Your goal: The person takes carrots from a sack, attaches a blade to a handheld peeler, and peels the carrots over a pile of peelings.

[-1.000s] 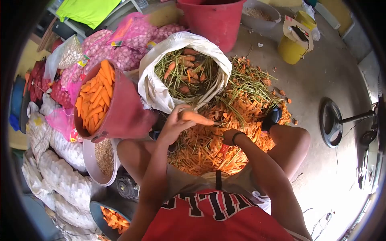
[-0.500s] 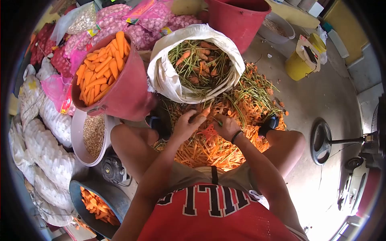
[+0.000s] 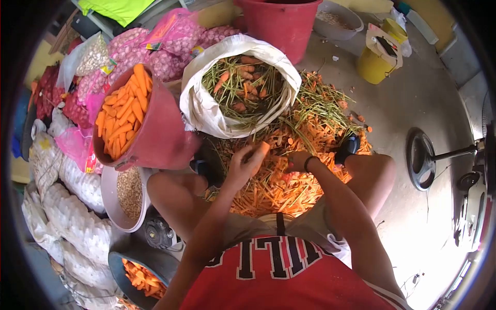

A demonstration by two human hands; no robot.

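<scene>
One carrot [image 3: 264, 148], gripped by the left hand [image 3: 247, 161], just off the near side of the white sack [image 3: 204, 106]! The right hand [image 3: 298, 161] has drawn slightly away, its contents impossible to tell, so the hands look briefly parted over peelings [image 3: 279, 194] beside that sack.

1. Smooth grey floor [image 3: 413, 98], duller toward the top, bleached white by strong light at lower right.
2. Yellowish wall [image 3: 463, 14] at upper right, pale grey lower down.
3. Pale rack [image 3: 96, 22] at upper left, draped with bright green cloth [image 3: 119, 9].
4. At right, dark fan stand [image 3: 442, 155], round base on the floor.
5. Thin cables [image 3: 415, 280] at lower right, across the glare.
</scene>
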